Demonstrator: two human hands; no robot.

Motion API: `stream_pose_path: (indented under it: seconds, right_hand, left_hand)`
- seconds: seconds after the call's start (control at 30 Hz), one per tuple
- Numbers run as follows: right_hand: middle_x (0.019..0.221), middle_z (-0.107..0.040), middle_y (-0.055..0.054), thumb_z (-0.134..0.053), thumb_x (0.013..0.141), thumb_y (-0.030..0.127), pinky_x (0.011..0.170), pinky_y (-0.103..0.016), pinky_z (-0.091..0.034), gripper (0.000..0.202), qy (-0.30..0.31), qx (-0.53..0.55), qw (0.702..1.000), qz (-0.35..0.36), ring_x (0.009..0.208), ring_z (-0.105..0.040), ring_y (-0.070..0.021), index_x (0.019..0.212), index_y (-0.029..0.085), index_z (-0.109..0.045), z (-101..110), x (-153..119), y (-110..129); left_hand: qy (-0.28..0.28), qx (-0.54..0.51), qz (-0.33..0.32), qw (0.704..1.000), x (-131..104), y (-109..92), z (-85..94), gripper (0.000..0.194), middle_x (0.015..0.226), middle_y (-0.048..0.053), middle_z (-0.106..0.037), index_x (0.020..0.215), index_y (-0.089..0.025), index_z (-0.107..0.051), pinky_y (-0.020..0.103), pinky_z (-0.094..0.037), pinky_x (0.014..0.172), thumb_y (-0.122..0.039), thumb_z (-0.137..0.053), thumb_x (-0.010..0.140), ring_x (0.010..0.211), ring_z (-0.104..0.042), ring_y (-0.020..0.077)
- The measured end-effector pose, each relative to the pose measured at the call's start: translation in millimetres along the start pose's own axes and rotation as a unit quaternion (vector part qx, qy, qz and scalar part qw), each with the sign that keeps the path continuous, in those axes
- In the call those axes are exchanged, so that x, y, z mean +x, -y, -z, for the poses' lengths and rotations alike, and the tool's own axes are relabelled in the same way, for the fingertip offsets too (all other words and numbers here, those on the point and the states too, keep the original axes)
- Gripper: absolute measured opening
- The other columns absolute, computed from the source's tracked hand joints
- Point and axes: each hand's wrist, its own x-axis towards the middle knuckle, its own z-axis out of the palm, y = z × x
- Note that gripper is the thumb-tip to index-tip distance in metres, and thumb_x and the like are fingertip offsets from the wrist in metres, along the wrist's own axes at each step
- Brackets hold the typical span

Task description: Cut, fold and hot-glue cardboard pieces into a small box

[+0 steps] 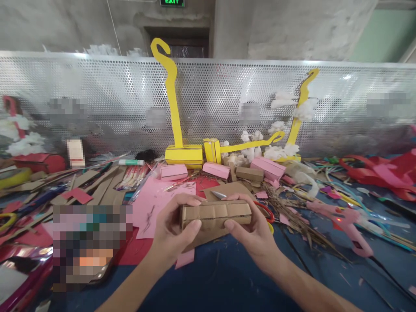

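Note:
A long brown cardboard box [214, 213] with angled sides is held level above the table, one end in each hand. My left hand [173, 225] wraps its left end, thumb on the front face and fingers behind. At the right end my right hand [251, 225] grips in the same way, with its thumb on the lower front edge. Beneath the box lies a flat piece of cardboard [204, 236]. Behind it shows a scissors blade [218, 195], and the red scissors handle [267, 211] sticks out past my right hand.
A pink glue gun [349, 223] with a lit red light lies at the right, its cord trailing forward. Yellow paper hook shapes on boxes [183, 156] stand along a perforated metal panel [214, 99]. Pink boxes [173, 171], pink sheets [156, 203] and cardboard strips [107, 186] crowd the blue table.

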Motion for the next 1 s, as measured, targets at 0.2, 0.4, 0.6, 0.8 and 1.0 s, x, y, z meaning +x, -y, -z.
stream_pose_path:
  seconds: [0.2,0.4,0.6,0.8,1.0]
  right_hand:
    - [0.122,-0.063,-0.004,-0.081,0.083,0.038,0.090,-0.035,-0.056,0.044,-0.029,0.014,0.999,0.013,0.102,-0.063,-0.0217,0.120,0.030,-0.059,10.5,9.3,-6.7]
    - [0.123,-0.061,-0.004,-0.075,0.088,0.036,0.090,-0.033,-0.053,0.045,-0.025,0.011,1.000,0.012,0.106,-0.060,-0.0212,0.129,0.033,-0.056,17.8,15.6,-3.7]
    - [0.128,-0.060,-0.004,-0.074,0.089,0.035,0.095,-0.032,-0.050,0.039,0.024,-0.033,0.997,0.061,0.113,-0.057,-0.0229,0.125,0.031,-0.060,13.7,12.0,-1.6]
    - [0.130,-0.062,-0.004,-0.073,0.090,0.036,0.095,-0.035,-0.051,0.035,0.025,-0.040,0.997,0.065,0.116,-0.059,-0.0253,0.122,0.033,-0.061,14.4,9.7,0.0]
    - [0.122,-0.063,-0.003,-0.072,0.092,0.031,0.091,-0.033,-0.051,0.033,0.019,-0.052,0.995,0.080,0.123,-0.053,-0.0255,0.122,0.035,-0.061,13.7,8.0,-0.8]
  left_hand:
    - [0.046,-0.076,0.152,0.984,3.4,7.2,5.9,0.038,0.128,0.010,-0.066,0.121,-0.026,-0.067,0.038,-0.060,0.084,-0.037,-0.075,0.085,0.115,-0.064,0.0303]
    - [0.161,-0.043,0.179,0.970,4.3,10.5,3.9,0.046,0.125,0.012,-0.069,0.126,-0.024,-0.064,0.043,-0.056,0.092,-0.039,-0.076,0.084,0.115,-0.065,0.0314]
    - [0.108,0.076,0.148,0.980,-2.8,3.7,-8.0,0.051,0.118,0.008,-0.074,0.132,-0.028,-0.066,0.045,-0.058,0.092,-0.032,-0.077,0.082,0.111,-0.068,0.0331]
    - [0.098,0.003,0.185,0.978,-10.0,4.8,-10.1,0.055,0.100,0.008,-0.078,0.135,-0.030,-0.066,0.032,-0.059,0.049,-0.036,-0.077,0.081,0.065,-0.072,0.0241]
    - [0.110,0.005,0.210,0.971,-8.9,-0.3,-8.2,0.055,0.089,0.007,-0.077,0.137,-0.029,-0.064,0.019,-0.036,0.027,-0.033,-0.075,0.084,0.034,-0.047,0.0075]
